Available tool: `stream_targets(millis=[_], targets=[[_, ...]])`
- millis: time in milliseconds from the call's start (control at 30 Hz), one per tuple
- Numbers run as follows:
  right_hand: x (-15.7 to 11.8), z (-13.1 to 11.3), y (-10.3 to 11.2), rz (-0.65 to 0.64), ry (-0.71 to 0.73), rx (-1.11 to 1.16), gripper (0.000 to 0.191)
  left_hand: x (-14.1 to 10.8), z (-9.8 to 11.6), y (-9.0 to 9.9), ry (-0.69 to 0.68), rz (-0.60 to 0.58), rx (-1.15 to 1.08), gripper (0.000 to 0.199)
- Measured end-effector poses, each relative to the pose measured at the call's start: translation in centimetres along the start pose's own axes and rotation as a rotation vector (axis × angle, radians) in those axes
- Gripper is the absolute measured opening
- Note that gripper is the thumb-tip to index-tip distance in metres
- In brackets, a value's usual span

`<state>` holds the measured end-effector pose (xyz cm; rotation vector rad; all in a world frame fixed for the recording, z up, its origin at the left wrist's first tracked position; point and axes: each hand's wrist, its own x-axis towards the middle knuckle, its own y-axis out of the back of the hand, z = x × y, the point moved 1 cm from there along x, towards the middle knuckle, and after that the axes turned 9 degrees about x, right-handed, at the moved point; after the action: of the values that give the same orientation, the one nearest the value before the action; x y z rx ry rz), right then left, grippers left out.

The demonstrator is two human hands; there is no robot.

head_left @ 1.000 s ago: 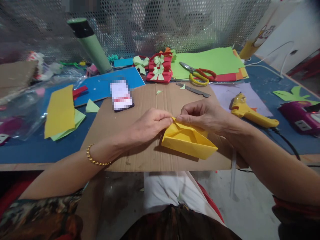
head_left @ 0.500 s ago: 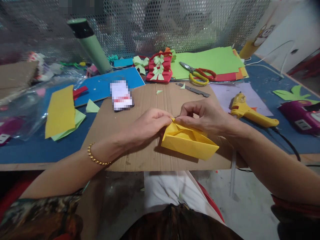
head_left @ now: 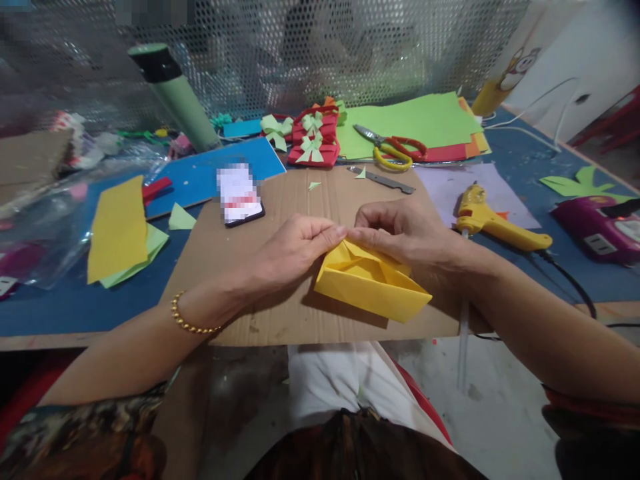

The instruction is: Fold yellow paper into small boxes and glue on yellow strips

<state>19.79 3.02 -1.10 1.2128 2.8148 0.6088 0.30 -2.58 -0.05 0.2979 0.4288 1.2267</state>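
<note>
A folded yellow paper box (head_left: 373,291), open at the top, is held tilted just over a sheet of brown cardboard (head_left: 245,287). My left hand (head_left: 300,247) pinches its far left corner between thumb and fingers. Right beside that, my right hand (head_left: 400,230) grips the far edge, its fingers curled and its thumb pressed on the paper. Both thumb tips nearly meet at the corner, and they hide the fold beneath them. Beyond the hands lie a craft knife blade (head_left: 387,180) and small green paper scraps (head_left: 314,186).
A yellow glue gun (head_left: 500,223) lies at right on lilac paper, near a purple power socket (head_left: 597,230). Scissors (head_left: 393,153) rest on green sheets (head_left: 415,120). Red paper pieces with green bows (head_left: 315,137), a phone (head_left: 240,193), a green bottle (head_left: 175,97) and yellow paper (head_left: 117,230) surround the cardboard.
My thumbs have come closer together at the box's corner, the left thumb now lying over it. The whole view has shifted slightly; the box stays in both hands.
</note>
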Motion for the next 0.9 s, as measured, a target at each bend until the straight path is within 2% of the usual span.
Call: stream_targets(millis=[200,333,500,667,900], targets=[[-0.1,0.1,-0.1,0.007,0.007,-0.05,0.061,0.1,0.0,-0.2,0.044,0.009,0.004,0.052],[0.0,0.3,-0.1,0.001,0.039,-0.075,0.059,0.1,-0.3,-0.5,0.061,0.004,-0.087,0.048],[-0.1,0.0,1.0,0.007,-0.027,0.044,0.065,-0.2,-0.7,-0.6,0.016,0.02,-0.151,0.044],[-0.5,-0.3,2.3,0.036,-0.038,0.089,0.068,-0.3,-0.5,0.0,-0.062,0.114,0.045,0.041],[-0.2,0.0,1.6,-0.018,-0.053,0.01,0.063,-0.4,0.1,0.2,-0.094,0.169,0.18,0.039]])
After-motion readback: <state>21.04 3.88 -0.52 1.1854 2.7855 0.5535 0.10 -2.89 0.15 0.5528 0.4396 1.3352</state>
